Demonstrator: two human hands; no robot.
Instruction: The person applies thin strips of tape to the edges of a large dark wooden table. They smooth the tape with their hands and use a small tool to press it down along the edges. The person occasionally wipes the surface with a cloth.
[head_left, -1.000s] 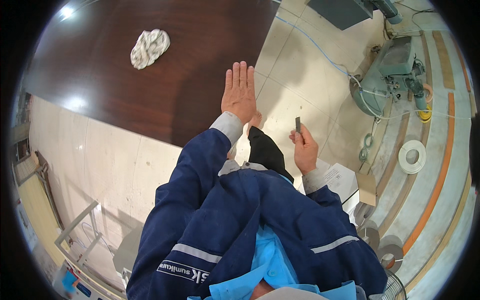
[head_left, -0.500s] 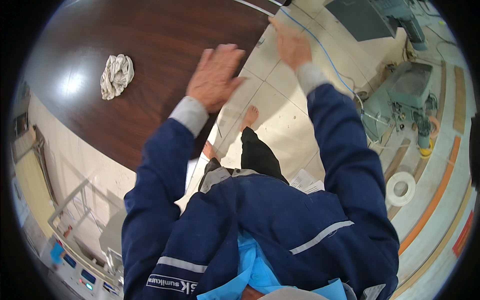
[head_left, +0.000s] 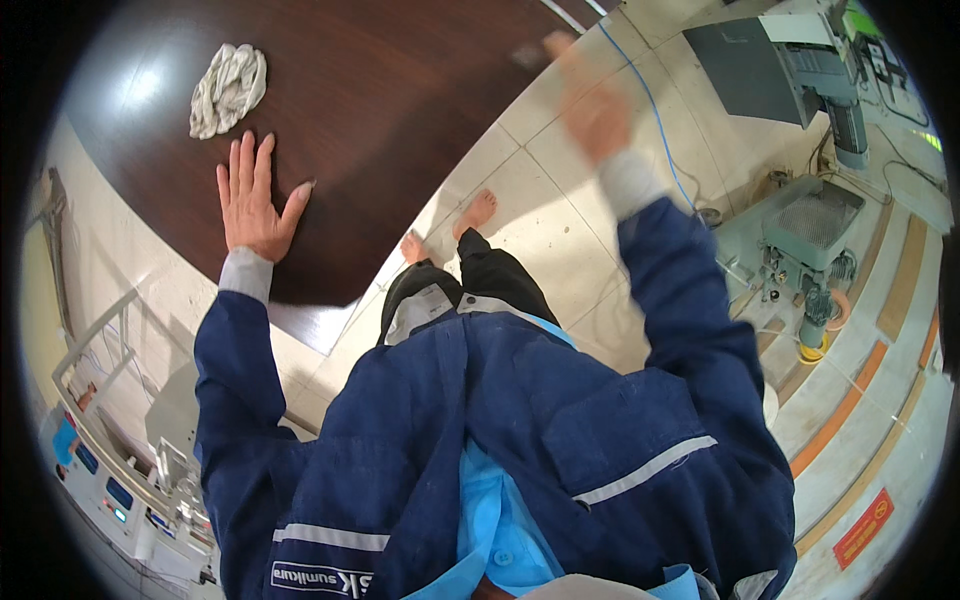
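Observation:
My left hand (head_left: 255, 200) lies flat, fingers spread, on a dark brown wooden tabletop (head_left: 400, 90) near its edge. A crumpled whitish cloth (head_left: 228, 88) rests on the table just beyond my fingertips, not touched. My right hand (head_left: 592, 105) is raised over the table's right edge and is motion-blurred. It seems to pinch a small dark flat object (head_left: 530, 55) at its fingertips. I wear a dark blue work jacket, and my bare feet (head_left: 478, 210) stand on pale floor tiles below.
A grey-green machine (head_left: 812, 232) with a mesh top stands on the floor at the right, with a larger grey unit (head_left: 770, 60) behind it. A blue cable (head_left: 650, 100) runs across the tiles. White equipment with a metal rack (head_left: 120, 470) stands at lower left.
My left hand slid left across the table toward the cloth and now lies flat near it. My right hand rose from waist level up to the table's right edge.

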